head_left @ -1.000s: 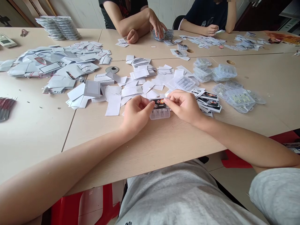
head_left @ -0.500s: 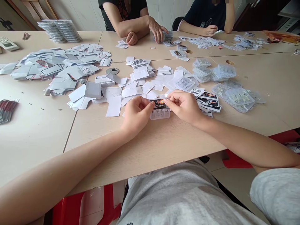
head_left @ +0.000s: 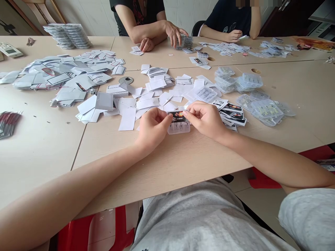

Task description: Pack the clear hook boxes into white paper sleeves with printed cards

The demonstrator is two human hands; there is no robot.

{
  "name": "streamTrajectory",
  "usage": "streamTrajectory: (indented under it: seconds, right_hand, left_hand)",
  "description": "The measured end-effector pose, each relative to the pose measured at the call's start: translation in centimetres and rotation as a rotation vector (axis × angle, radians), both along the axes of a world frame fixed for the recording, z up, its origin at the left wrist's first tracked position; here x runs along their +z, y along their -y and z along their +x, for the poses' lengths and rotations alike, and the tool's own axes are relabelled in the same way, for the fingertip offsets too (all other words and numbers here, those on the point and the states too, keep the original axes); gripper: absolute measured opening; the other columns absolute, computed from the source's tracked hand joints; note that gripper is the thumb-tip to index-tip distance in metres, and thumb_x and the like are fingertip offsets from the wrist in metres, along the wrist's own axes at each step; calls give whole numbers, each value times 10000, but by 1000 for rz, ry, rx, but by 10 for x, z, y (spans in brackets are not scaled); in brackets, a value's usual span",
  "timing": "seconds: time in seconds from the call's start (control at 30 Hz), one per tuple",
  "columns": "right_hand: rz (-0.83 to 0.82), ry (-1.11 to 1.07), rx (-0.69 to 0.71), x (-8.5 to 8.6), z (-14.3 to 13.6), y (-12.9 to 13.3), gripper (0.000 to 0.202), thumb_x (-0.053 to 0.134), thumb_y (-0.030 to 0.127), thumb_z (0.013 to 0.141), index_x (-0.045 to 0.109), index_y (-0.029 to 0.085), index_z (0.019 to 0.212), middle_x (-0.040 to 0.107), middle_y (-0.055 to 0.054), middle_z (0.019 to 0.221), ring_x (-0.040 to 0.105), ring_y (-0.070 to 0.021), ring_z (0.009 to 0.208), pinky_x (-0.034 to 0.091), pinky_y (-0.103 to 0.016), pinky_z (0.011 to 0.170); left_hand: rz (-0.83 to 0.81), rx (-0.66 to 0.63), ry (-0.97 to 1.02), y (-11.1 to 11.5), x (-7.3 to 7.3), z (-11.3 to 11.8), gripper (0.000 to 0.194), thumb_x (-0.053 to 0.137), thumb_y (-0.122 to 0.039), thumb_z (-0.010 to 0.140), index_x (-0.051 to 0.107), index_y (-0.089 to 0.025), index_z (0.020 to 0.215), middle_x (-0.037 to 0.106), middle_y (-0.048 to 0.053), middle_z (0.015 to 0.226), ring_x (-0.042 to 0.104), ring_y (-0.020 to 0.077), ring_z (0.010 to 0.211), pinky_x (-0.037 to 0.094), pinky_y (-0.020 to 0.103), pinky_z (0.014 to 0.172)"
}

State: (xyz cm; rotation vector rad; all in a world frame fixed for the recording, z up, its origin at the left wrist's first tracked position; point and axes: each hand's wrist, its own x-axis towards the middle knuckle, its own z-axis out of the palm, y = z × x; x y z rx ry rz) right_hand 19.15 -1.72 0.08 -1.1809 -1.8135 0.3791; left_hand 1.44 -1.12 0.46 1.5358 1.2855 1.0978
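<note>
Grey shirt (head_left: 209, 219) at bottom of frame, near edge of the pale counter (head_left: 162, 167) just past it. Clear case (head_left: 179, 129) at frame center, between left hand (head_left: 154, 129) and right hand (head_left: 205, 118). Both hands clamped on it: left hand at its left end, right hand at its upper right corner, thumbs on the black card (head_left: 179, 116). Long axis runs left-right, about level; card side faces away from the wearer, compartment side toward the wearer. Case is small, see-through, rounded corners, dark hooks in compartments; card has white characters and an orange-yellow burst, covers the far part.

Right of center, by right hand: black-and-white printed cards (head_left: 232, 114), then clear boxes (head_left: 267, 108) further right. Center: loose white slips (head_left: 148, 103). Left of center: grey ring (head_left: 126, 80). Left and upper left: big card heap (head_left: 60, 69). Upper left, further back: stacked packs (head_left: 75, 36). Top center, another person's hand (head_left: 174, 33) on clear cases (head_left: 186, 42); top right, second person's hand (head_left: 233, 36) by small slips (head_left: 227, 47).
</note>
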Motion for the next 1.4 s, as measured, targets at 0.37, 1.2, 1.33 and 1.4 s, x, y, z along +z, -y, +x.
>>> streamTrajectory:
  seconds: [0.37,1.2,1.33,1.4]
  right_hand:
    - [12,-20,11,-2,0,0,328,580,212,805,398,189,533,520,-16,621,541,-143,661,393,-277,593]
    - [-5,-213,3,1,-4,2,465,642,201,759,279,195,469,554,-11,620,581,-138,670,428,-284,626]
    - [-113,-382,37,1,-3,1,487,674,247,752,289,185,460,588,-10,635,581,-126,658,432,-276,619]
    - [-177,-464,58,1,-2,1,480,677,267,755,307,179,463,606,-6,646,560,-108,610,427,-264,575]
  left_hand:
    - [-1,16,-7,0,0,1,224,638,-289,722,483,-164,619,455,-44,523,360,57,464,286,193,442]
    - [143,10,45,2,-2,2,186,620,-216,753,466,-169,660,497,-26,615,441,76,563,360,209,513]
    - [112,-21,112,0,-3,0,198,648,-254,763,483,-167,696,524,-14,637,481,87,585,386,222,531]
    - [72,-39,152,-1,-3,0,220,664,-289,764,488,-167,715,543,-5,650,511,97,593,401,230,534]
